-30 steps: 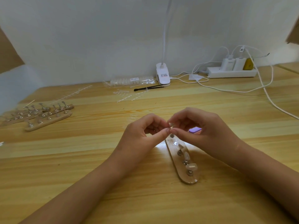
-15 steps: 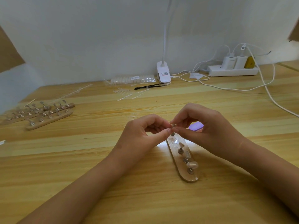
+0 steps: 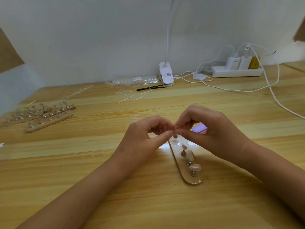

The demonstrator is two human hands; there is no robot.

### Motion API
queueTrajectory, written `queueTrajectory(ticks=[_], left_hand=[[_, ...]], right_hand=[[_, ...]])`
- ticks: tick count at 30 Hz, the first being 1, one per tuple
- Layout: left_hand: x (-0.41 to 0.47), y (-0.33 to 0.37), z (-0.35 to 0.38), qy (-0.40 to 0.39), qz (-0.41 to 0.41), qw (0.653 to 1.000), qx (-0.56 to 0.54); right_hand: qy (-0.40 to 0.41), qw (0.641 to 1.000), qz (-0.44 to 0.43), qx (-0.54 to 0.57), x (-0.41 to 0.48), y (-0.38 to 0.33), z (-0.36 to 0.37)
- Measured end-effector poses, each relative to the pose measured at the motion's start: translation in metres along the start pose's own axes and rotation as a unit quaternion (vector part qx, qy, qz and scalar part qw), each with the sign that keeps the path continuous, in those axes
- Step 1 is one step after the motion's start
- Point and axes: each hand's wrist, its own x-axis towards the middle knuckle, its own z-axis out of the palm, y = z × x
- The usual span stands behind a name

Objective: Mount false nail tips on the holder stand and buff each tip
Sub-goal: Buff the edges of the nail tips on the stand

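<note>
While our left hand [image 3: 142, 136] and right hand [image 3: 214, 129] meet above the far end of the long rounded wooden holder stand [image 3: 179, 164], both pinch one small translucent false nail tip [image 3: 177, 127] between thumb and forefinger, other fingers curled. It sits just over the farthest metal peg [image 3: 175, 136]. Three nearer pegs appear to carry tips. Mounting step, we judge; buffing not begun. Next calls for a gentle downward press, seating the tip level without tilting the stand.
</note>
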Motion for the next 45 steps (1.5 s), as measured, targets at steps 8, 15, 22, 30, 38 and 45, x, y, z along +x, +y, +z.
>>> queueTrajectory(ticks=[8,15,22,30,38,45], left_hand=[[0.0,-0.001,-0.002,-0.017,0.041,0.998,0.053],[0.001,0.0,-0.004,-0.031,0.048,0.996,0.065],[0.0,-0.003,0.0,-0.011,0.041,0.997,0.061],[-0.001,-0.001,0.003,0.004,-0.01,1.0,0.003],[-0.001,-0.003,0.001,0.018,-0.007,0.999,-0.036],[0.002,-0.004,0.002,0.015,-0.002,0.992,-0.126]], right_hand=[[-0.016,1.0,-0.009,-0.009,0.0,0.002,-0.002],[-0.022,0.999,-0.019,-0.016,0.0,0.003,-0.003],[-0.007,0.999,-0.012,-0.04,-0.001,0.003,-0.002],[0.01,1.0,0.008,0.002,-0.001,0.002,0.001],[0.032,0.998,0.007,0.054,0.0,0.003,0.007],[0.067,0.984,0.054,0.155,-0.001,0.0,0.007]])
